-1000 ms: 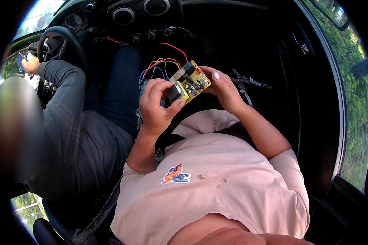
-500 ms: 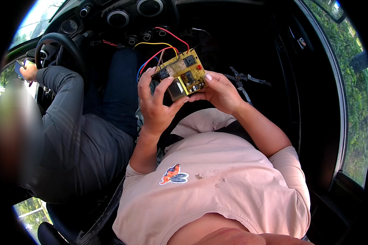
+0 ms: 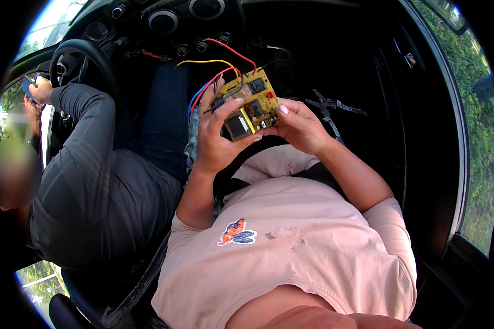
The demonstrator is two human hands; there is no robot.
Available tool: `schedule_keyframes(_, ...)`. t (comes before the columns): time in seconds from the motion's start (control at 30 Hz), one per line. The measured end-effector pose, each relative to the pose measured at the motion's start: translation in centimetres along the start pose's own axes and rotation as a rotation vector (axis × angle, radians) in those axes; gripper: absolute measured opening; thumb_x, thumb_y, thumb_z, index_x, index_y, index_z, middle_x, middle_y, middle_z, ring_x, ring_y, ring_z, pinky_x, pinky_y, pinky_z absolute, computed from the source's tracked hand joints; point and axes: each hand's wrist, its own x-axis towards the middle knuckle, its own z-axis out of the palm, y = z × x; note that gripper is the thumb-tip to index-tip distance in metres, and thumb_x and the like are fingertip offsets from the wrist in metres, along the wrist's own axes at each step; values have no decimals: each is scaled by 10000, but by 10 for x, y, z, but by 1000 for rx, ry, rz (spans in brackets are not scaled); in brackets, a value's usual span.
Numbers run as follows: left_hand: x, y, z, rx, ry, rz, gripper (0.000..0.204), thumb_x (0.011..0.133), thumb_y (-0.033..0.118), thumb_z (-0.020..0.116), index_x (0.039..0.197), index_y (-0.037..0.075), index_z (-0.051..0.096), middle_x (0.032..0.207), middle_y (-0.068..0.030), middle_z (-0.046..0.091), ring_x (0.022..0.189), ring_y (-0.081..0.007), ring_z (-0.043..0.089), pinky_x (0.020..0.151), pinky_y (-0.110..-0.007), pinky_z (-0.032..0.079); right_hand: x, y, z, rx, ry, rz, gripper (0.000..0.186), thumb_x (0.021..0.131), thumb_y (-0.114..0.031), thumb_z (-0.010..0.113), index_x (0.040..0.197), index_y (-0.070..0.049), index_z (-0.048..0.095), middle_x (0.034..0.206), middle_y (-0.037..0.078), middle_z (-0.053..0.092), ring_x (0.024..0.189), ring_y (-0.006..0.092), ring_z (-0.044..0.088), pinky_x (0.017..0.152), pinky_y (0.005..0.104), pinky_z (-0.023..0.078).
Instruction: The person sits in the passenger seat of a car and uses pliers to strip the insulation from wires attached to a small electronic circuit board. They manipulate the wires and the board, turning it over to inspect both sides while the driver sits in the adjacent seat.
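Observation:
A yellow circuit board (image 3: 263, 103) with a black-and-yellow transformer (image 3: 239, 123), a small red part and black components is held up above my lap. My left hand (image 3: 217, 129) grips its left side, fingers over the edge and thumb beneath the transformer. My right hand (image 3: 302, 125) grips the right edge with its thumb on the board's face. Red, yellow, blue and dark wires (image 3: 202, 61) trail from the board's upper and left edges.
A co-worker (image 3: 110, 197) sits at my left by the steering wheel (image 3: 99, 52), holding a blue object (image 3: 29, 85). A strapped object (image 3: 326, 104) lies in the dark footwell. The dashboard knobs (image 3: 202, 46) are ahead. The door and window (image 3: 475, 137) are at my right.
The board has turned more face-up and sits slightly lower at its right, my hands moving with it. The wires have spread out. The co-worker's other hand has appeared by the blue object.

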Motion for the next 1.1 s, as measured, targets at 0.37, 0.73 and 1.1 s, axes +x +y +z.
schedule_keyframes(0.37,-5,5,-4,141,115,18,630,535,102,857,1106,111,590,1305,-234,441,1243,-395,393,1004,-475,364,-3,0,9,-565,213,-159,541,844,-68,654,1314,47,413,1147,134,592,992,170,604,898,324,489)
schedule_keyframes(0.73,-4,6,-6,144,94,24,612,532,97,859,1082,88,591,1271,-240,472,1263,-395,385,1021,-471,354,-4,1,11,-865,248,-311,468,849,-24,610,1284,56,457,1043,178,648,894,195,661,803,296,520)
schedule_keyframes(1.1,-2,8,-8,145,96,20,621,530,82,850,1093,88,589,1294,-238,447,1252,-393,393,995,-466,389,-5,2,10,-980,237,-313,474,872,25,544,1328,41,417,1007,149,637,817,166,643,739,277,522)
